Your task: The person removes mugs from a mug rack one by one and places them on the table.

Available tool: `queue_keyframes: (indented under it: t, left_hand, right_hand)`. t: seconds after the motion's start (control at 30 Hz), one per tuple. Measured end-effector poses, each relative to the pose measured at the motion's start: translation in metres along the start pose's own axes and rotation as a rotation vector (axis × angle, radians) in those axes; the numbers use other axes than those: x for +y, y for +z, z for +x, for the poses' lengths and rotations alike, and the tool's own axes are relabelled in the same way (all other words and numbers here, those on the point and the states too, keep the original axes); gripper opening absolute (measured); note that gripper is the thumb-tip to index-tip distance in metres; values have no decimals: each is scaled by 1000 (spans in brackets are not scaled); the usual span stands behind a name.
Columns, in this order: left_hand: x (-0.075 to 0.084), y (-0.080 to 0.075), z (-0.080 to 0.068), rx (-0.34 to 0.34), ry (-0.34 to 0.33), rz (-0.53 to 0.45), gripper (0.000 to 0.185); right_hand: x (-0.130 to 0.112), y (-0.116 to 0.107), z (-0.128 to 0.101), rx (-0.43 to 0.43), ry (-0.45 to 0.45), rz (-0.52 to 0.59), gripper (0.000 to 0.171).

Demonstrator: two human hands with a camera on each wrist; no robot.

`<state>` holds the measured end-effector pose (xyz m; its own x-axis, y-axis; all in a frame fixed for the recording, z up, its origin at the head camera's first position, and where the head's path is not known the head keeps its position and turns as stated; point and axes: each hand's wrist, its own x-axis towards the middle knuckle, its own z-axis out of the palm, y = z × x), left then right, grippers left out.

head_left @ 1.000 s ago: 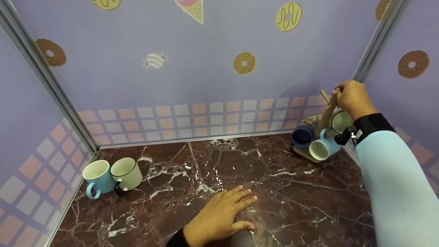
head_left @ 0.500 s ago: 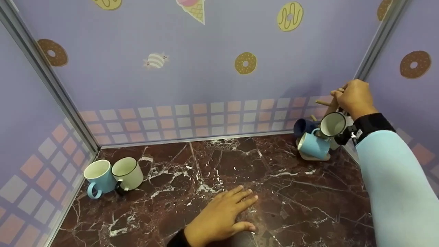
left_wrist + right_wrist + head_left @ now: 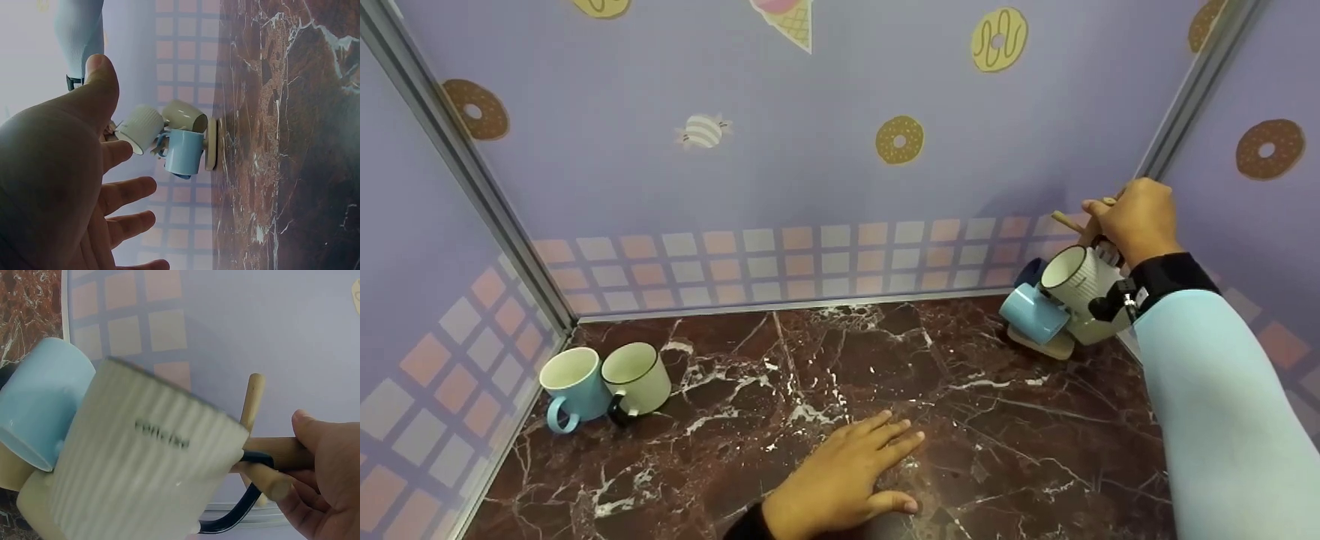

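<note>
At the far right corner, my right hand (image 3: 1140, 221) grips the top of a wooden mug tree's post (image 3: 284, 453). From its pegs hang a white ribbed mug (image 3: 1084, 289) with a dark handle, a light blue mug (image 3: 1033, 313) and a dark blue mug (image 3: 1030, 271), mostly hidden. A plain cream mug (image 3: 184, 116) also hangs there in the left wrist view. The tree's wooden base (image 3: 1046, 343) stands on the dark marbled counter (image 3: 840, 345). My left hand (image 3: 840, 476) rests palm down with fingers spread on the counter's front middle.
Two upright mugs, one light blue (image 3: 575, 386) and one cream with a black handle (image 3: 637, 379), stand side by side at the left. Purple walls (image 3: 810, 172) with printed sweets enclose the back and sides, close behind the mug tree.
The mug tree has turned in my right hand's grip. Its light blue mug swung leftward, and the white ribbed mug came round to the front. My left hand stayed put.
</note>
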<state>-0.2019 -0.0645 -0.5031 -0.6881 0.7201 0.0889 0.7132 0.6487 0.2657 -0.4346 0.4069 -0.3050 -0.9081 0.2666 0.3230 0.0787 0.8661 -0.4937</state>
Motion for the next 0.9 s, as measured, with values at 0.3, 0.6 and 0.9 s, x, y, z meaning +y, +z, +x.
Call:
queue_keyframes:
  t: [0.3,0.6,0.9]
  left_hand:
    - [0,2,0,-10,-7,-14,90]
    - [2,4,1,-20,4,-14,87]
    - [3,4,1,-42,-5,-21,86]
  right_hand:
    - [7,6,4,131,23,-40,54]
    - [9,6,7,161,71,-45,60]
    - [10,10,8,144,95,16,56]
